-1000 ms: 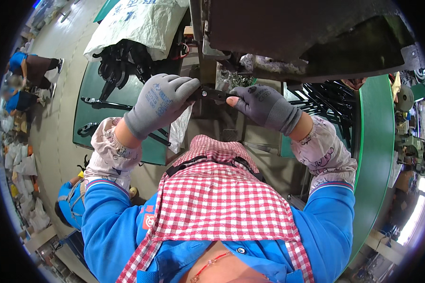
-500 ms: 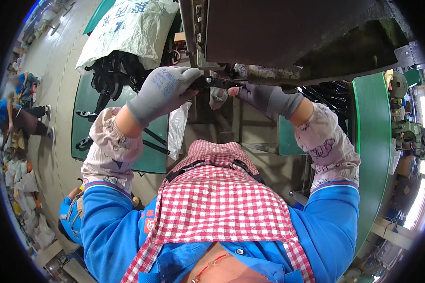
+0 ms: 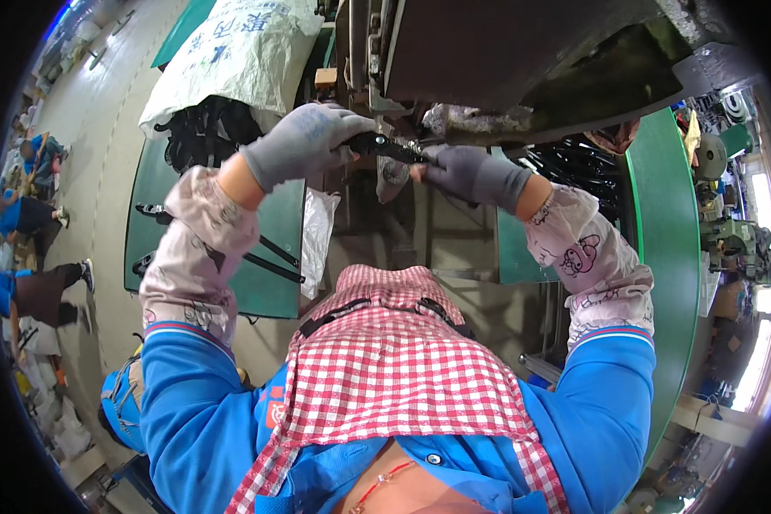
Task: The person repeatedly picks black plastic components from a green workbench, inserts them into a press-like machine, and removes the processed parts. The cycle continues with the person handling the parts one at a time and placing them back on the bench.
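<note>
My left hand wears a grey glove and grips one end of a small black metal part. My right hand, also in a grey glove, pinches the other end of the same part. Both hands hold it up against the underside of a large dark machine. Patterned sleeve covers sit over my blue sleeves, and a red-and-white checked apron hangs below.
A green table on the left carries black strap-like parts and a white sack. More black parts lie on the green bench at right. Other people work at far left. Machines stand at far right.
Both hands have risen with the black part from over the table toward the machine's underside. The view has tilted slightly.
</note>
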Action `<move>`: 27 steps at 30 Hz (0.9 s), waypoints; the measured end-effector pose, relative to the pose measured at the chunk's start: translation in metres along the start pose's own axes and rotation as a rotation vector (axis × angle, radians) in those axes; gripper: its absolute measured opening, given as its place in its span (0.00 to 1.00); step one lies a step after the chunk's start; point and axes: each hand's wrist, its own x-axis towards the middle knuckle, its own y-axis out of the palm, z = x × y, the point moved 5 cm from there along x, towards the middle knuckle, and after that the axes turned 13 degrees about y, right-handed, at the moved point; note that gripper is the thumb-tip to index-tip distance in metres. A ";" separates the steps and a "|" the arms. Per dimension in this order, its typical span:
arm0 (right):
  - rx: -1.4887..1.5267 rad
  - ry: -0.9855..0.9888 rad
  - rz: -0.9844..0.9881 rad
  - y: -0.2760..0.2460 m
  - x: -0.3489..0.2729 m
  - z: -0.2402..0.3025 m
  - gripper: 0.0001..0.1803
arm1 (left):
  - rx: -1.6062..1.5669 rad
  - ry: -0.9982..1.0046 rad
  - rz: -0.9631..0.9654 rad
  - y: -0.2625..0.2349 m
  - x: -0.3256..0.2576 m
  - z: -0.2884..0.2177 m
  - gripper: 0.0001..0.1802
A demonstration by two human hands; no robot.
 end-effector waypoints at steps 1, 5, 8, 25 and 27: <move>0.067 0.028 0.082 0.007 0.003 -0.007 0.30 | 0.179 -0.011 -0.152 0.004 -0.004 -0.005 0.29; 0.724 0.011 0.202 0.030 0.020 -0.049 0.25 | -0.583 -0.200 -0.771 0.085 -0.040 -0.035 0.32; 0.149 0.045 -0.386 0.035 0.085 -0.070 0.23 | -1.846 -0.531 -0.399 0.145 -0.005 -0.127 0.29; -0.097 0.332 -0.894 0.106 0.186 -0.145 0.21 | -1.919 -0.297 -0.455 0.139 -0.005 -0.164 0.12; -0.125 0.327 -0.891 0.107 0.193 -0.150 0.22 | -1.647 -0.451 -0.787 0.117 -0.059 -0.109 0.11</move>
